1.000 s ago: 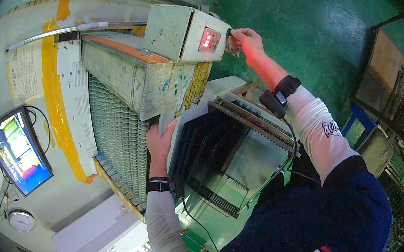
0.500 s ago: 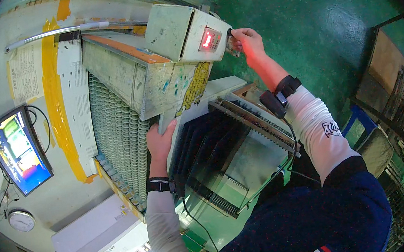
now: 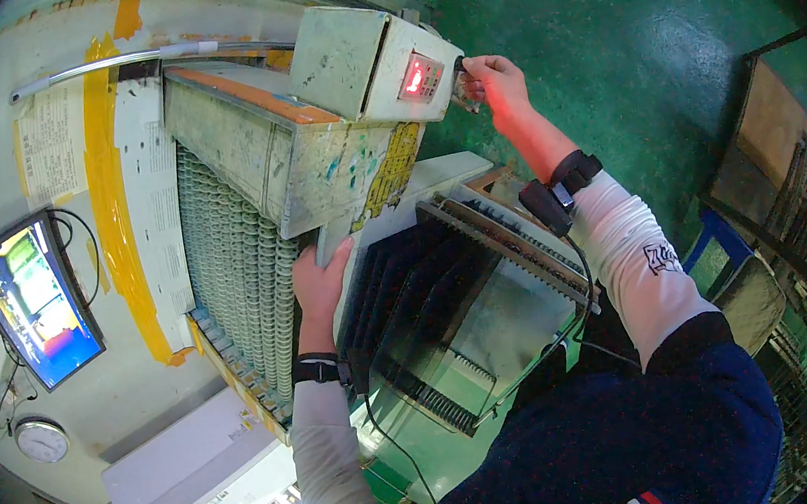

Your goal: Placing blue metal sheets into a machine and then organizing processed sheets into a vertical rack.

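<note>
My right hand [image 3: 496, 84] pinches a small dark knob [image 3: 458, 65] at the right side of a white control box [image 3: 345, 63]. A red lit display [image 3: 418, 78] glows on the face of that box and throws red light on my wrist. Lower down, my left hand [image 3: 322, 280] is closed at the edge of a narrow grey panel [image 3: 332, 237], thumb on top, other fingers mostly hidden. That panel sits at the end of a paint-spotted machine housing [image 3: 241, 161], next to rows of grey rollers [image 3: 231, 243].
A slotted rack [image 3: 514, 248] holding dark boards [image 3: 417, 280] stands in front of my body. A lit monitor [image 3: 37, 302] and a round clock [image 3: 43, 439] are on the left wall. Another rack [image 3: 799, 193] and a stool [image 3: 752, 300] stand right, on green floor [image 3: 610, 45].
Both hands stay in the same places. The fingers of my right hand shift very slightly at the knob.
</note>
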`<control>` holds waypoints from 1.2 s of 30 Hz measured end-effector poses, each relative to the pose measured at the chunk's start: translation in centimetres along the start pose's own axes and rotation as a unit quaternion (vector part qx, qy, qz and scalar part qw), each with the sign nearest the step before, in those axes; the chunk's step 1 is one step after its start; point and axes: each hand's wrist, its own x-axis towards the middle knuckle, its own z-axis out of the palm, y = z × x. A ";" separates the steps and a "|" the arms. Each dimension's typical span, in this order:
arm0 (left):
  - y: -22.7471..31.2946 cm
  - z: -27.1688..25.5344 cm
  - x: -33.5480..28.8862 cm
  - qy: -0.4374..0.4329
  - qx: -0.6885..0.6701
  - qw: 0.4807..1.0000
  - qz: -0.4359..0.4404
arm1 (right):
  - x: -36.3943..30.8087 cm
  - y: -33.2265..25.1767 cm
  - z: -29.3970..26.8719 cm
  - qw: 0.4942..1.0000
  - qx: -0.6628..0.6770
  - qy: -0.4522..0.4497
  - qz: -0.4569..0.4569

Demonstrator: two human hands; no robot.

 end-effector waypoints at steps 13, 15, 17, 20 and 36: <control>0.3 -0.1 -0.1 -0.001 -0.005 1.000 -0.014 | -0.1 0.5 -0.1 1.000 0.020 0.001 0.002; 0.4 -0.2 -0.2 0.002 0.005 1.000 -0.012 | -0.3 0.5 -0.1 1.000 0.017 0.005 -0.004; 0.5 -0.2 -0.1 0.003 0.015 1.000 -0.014 | -0.4 0.6 -0.3 1.000 0.015 0.010 -0.004; -0.1 -0.1 -0.2 0.004 0.019 1.000 -0.021 | -1.1 0.5 -0.4 1.000 0.013 0.016 0.006; 0.5 -0.4 -0.1 0.007 0.027 1.000 -0.013 | -4.5 4.8 -4.2 0.992 -0.091 -0.068 0.054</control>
